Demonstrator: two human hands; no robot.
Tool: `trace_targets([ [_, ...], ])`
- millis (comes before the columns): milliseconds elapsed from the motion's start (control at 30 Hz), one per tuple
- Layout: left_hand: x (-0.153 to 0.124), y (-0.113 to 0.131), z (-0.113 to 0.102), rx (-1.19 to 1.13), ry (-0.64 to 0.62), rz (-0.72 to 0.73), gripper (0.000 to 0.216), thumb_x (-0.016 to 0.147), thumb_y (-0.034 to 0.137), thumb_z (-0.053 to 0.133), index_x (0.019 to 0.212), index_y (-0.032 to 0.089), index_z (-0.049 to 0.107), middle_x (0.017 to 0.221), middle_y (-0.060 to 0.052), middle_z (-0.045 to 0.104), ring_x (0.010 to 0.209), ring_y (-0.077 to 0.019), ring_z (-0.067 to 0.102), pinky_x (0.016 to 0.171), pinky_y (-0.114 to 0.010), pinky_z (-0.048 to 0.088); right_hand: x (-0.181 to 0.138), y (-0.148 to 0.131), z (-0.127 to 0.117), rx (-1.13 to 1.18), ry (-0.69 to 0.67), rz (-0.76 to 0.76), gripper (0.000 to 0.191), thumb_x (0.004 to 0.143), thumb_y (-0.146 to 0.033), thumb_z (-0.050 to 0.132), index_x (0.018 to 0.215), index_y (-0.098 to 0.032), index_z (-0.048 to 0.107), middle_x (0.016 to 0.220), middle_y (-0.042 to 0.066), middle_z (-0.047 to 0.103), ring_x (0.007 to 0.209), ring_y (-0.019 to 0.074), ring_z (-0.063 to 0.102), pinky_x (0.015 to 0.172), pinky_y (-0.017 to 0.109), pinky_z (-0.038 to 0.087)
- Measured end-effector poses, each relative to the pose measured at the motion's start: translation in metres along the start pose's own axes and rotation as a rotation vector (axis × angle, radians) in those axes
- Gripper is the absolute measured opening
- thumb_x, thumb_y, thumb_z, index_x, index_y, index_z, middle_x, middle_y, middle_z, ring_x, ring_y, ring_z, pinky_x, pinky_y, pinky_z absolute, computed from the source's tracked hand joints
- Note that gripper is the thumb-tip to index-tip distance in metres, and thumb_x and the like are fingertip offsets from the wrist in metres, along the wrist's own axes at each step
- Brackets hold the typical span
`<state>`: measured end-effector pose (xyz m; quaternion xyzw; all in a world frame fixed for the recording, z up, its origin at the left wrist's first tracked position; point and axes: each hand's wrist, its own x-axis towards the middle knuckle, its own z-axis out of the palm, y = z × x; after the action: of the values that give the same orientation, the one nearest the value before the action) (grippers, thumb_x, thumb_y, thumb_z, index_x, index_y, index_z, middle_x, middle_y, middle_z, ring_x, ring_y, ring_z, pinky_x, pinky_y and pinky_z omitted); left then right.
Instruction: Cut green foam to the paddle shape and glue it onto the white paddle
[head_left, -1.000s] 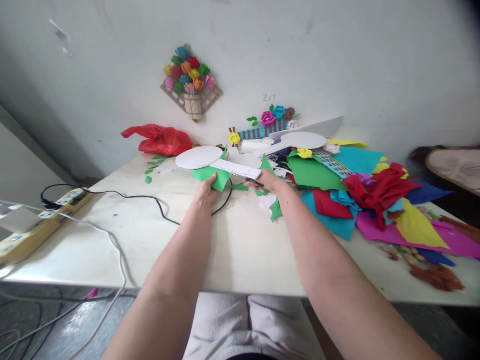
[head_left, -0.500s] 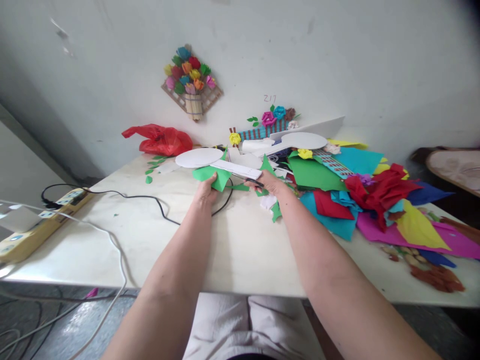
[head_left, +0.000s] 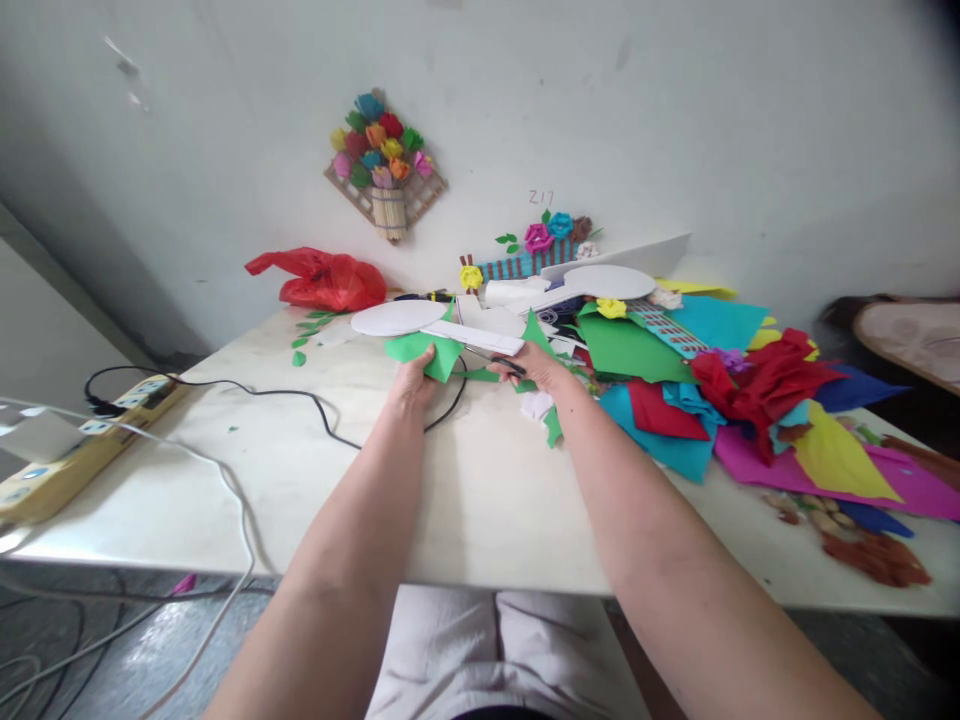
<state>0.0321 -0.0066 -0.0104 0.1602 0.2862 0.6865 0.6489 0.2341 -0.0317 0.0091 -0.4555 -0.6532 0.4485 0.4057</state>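
Observation:
My left hand pinches a piece of green paper, thumb on top, above the table. My right hand is closed round the dark handles of a pair of scissors, whose blades point left toward the green paper. Just beyond both hands lies a white paddle-shaped board, its straight handle reaching right, close to my right fingers. Green scraps and a crumpled white scrap rest below my right hand. Some of my right fingers are hidden behind the hand.
Coloured paper sheets and crumpled red paper pile up on the right. A red plastic bag and small green leaf cutouts lie at the left back. A black cable runs from the power strip.
The scissors in my right hand have shifted slightly, and more of their blades and handles shows. My left hand and the green paper stay nearly in place.

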Motion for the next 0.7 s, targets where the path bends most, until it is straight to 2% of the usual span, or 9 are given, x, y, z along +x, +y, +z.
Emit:
trace_targets([
  [233, -0.0019, -0.001, -0.0003, 0.029, -0.039, 0.005, 0.033, 0.079, -0.002, 0.056, 0.103, 0.018, 0.066, 0.096, -0.005, 0.071, 0.094, -0.0182, 0.067, 0.082, -0.029, 0.056, -0.0032, -0.0064, 0.004, 0.039, 0.021, 0.013, 0.027, 0.056, -0.029, 0.083, 0.066, -0.014, 0.062, 0.047, -0.001, 0.057, 0.037, 0.0048, 0.04, 0.033, 0.017, 0.03],
  [467, -0.0009, 0.0001, -0.001, 0.021, -0.042, -0.01, 0.033, 0.08, -0.002, 0.056, 0.104, 0.019, 0.065, 0.092, -0.003, 0.071, 0.087, -0.0155, 0.068, 0.083, -0.028, 0.056, -0.0029, -0.0078, 0.0047, 0.029, 0.031, 0.008, 0.03, 0.056, -0.032, 0.083, 0.066, -0.015, 0.061, 0.045, -0.003, 0.053, 0.037, 0.0046, 0.037, 0.033, 0.017, 0.028],
  [700, -0.0022, 0.0011, -0.0007, 0.04, -0.053, 0.011, 0.025, 0.081, -0.001, 0.054, 0.097, 0.015, 0.064, 0.086, -0.002, 0.07, 0.082, -0.0138, 0.068, 0.085, -0.029, 0.055, 0.0009, -0.0029, 0.004, 0.027, 0.024, -0.019, 0.03, 0.055, -0.033, 0.082, 0.064, -0.015, 0.059, 0.046, -0.003, 0.053, 0.038, 0.0052, 0.038, 0.033, 0.018, 0.027],
])
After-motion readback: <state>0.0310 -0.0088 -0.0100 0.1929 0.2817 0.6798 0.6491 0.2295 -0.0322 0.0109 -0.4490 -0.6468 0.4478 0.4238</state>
